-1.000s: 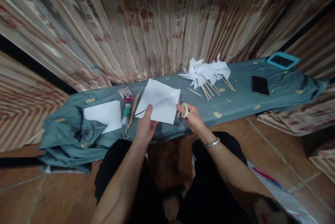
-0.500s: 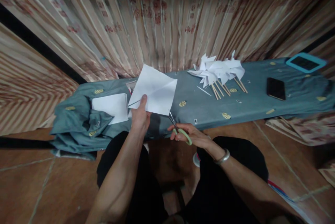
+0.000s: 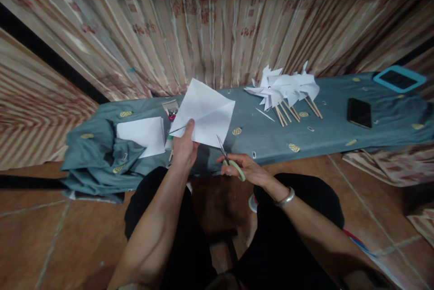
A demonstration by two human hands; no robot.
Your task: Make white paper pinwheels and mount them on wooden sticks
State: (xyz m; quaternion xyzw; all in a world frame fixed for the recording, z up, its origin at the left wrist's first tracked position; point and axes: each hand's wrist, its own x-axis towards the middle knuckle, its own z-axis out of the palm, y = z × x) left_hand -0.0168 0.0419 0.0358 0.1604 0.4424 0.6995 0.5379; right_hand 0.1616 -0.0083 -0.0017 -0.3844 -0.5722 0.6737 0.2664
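Observation:
My left hand pinches the lower corner of a creased white paper square and holds it up above the cloth-covered bench. My right hand grips green-handled scissors, whose blades point up toward the paper's lower right edge and sit close beneath it.
A stack of white paper sheets lies at the left, next to a glue stick and wooden sticks partly hidden by my hand. Finished paper pinwheels on sticks lie at the back. A black phone and a blue-framed tablet lie at the right. Curtains hang behind.
My right hand dropped the scissors from the paper's right edge to below its lower edge. My left hand lifted and turned the paper into a diamond.

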